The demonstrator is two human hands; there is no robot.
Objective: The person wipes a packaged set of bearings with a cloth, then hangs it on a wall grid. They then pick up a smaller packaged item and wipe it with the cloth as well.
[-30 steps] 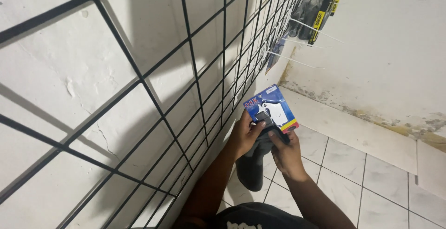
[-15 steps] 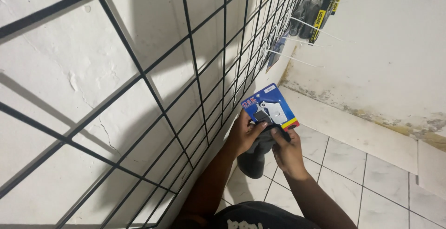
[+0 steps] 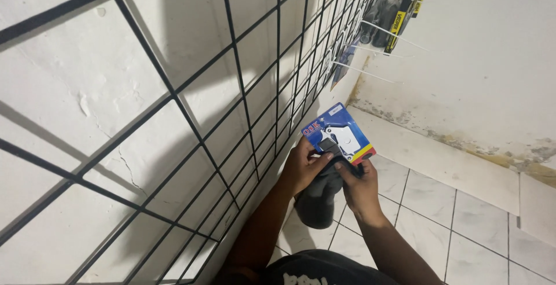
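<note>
Beside wire grid, both hands (fingers curled) pinch blue packet

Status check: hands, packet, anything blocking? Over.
Left hand and right hand both grip blue packet, held near wire grid. Dark thing below hands, unclear. Nothing blocking.

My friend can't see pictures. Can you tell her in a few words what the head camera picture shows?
Two hands, the left hand and right hand, hold a small blue packet beside a black wire grid on a white wall. More packets hang on hooks farther along the grid, above a white tiled floor.
</note>
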